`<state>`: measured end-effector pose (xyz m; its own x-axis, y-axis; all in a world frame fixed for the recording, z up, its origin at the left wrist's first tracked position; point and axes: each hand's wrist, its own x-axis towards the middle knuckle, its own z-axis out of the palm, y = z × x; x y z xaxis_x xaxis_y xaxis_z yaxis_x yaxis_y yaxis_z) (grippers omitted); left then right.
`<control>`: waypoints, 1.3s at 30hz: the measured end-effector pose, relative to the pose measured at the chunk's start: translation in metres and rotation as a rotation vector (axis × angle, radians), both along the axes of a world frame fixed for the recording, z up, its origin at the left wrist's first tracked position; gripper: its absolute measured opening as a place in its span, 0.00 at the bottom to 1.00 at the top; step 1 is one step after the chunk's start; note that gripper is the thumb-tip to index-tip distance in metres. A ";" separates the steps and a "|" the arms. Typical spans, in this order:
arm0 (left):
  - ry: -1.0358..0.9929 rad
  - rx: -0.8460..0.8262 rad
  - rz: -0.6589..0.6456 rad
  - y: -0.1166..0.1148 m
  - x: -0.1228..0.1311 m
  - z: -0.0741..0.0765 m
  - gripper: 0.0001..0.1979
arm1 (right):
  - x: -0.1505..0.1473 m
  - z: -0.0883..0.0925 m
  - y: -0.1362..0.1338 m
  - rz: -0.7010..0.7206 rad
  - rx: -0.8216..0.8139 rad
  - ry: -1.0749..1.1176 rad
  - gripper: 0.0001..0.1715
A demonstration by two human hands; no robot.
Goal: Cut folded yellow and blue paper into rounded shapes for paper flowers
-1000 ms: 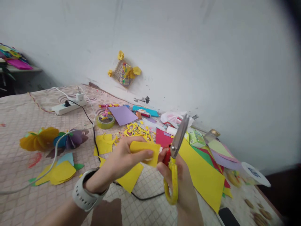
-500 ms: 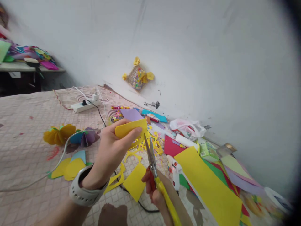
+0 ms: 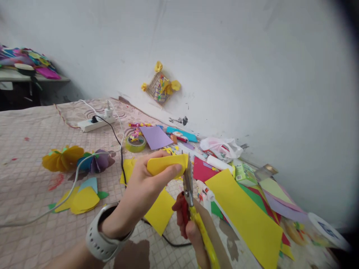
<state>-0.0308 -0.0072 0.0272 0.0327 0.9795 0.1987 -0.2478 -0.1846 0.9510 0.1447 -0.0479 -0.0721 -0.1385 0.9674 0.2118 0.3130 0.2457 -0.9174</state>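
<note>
Left hand [image 3: 139, 192] pinches yellow paper [image 3: 166, 165] just beside scissors [image 3: 188, 183] clutched in right hand [image 3: 183, 220].

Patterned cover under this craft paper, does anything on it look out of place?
A power strip sits on the patterned cover, its black cable trailing through the work area, an odd place for electrics.

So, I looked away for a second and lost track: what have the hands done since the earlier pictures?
The right hand has brought the scissors in from the side, blades now at the edge of the folded yellow paper. The left hand still grips that paper. The coloured paper sheets nearby stayed put.
</note>
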 end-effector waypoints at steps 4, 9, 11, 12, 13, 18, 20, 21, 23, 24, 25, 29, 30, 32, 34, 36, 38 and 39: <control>-0.035 -0.013 -0.014 -0.002 0.003 -0.002 0.09 | 0.003 -0.005 -0.002 0.011 -0.038 0.012 0.36; -0.069 -0.040 -0.033 -0.002 0.004 -0.003 0.10 | 0.003 -0.003 -0.002 -0.007 -0.062 0.050 0.37; -0.072 -0.040 -0.038 -0.002 0.003 -0.003 0.11 | 0.001 0.006 -0.003 0.011 -0.083 0.049 0.36; -0.070 -0.037 -0.042 -0.002 0.003 -0.003 0.11 | -0.001 0.012 -0.005 0.018 -0.091 0.047 0.35; -0.069 -0.034 -0.044 -0.002 0.003 -0.002 0.11 | -0.003 0.018 -0.006 0.021 -0.097 0.044 0.34; -0.058 -0.017 -0.039 -0.003 0.004 -0.002 0.10 | -0.013 0.043 -0.013 0.022 -0.116 0.065 0.33; -0.055 -0.015 -0.037 -0.003 0.004 -0.003 0.10 | -0.015 0.048 -0.015 0.024 -0.124 0.066 0.31; -0.058 -0.013 -0.035 -0.003 0.004 -0.003 0.11 | -0.016 0.049 -0.016 0.019 -0.125 0.060 0.31; -0.069 -0.010 -0.030 -0.003 0.004 -0.004 0.11 | -0.016 0.050 -0.018 0.009 -0.130 0.040 0.31; -0.073 -0.009 -0.026 -0.003 0.004 -0.004 0.11 | -0.016 0.051 -0.019 0.008 -0.133 0.032 0.32; -0.077 -0.009 -0.024 -0.003 0.005 -0.004 0.11 | -0.016 0.051 -0.019 -0.002 -0.130 0.026 0.32; -0.091 -0.008 -0.012 -0.004 0.006 -0.003 0.12 | -0.017 0.050 -0.020 -0.051 -0.086 0.028 0.31; -0.093 -0.010 -0.012 -0.004 0.006 -0.002 0.12 | -0.017 0.050 -0.020 -0.043 -0.084 0.038 0.31; -0.091 -0.014 -0.015 -0.004 0.006 -0.002 0.12 | -0.017 0.050 -0.018 0.004 -0.104 0.065 0.31; -0.087 -0.015 -0.013 -0.005 0.005 -0.002 0.12 | -0.018 0.051 -0.017 0.037 -0.126 0.084 0.31; -0.089 -0.012 -0.004 -0.005 0.005 -0.002 0.12 | -0.019 0.053 -0.017 0.042 -0.131 0.089 0.30; -0.092 -0.009 0.001 -0.005 0.005 -0.002 0.11 | -0.020 0.055 -0.018 0.024 -0.128 0.091 0.30; -0.092 -0.008 0.002 -0.005 0.005 -0.002 0.11 | -0.021 0.055 -0.018 0.013 -0.128 0.094 0.30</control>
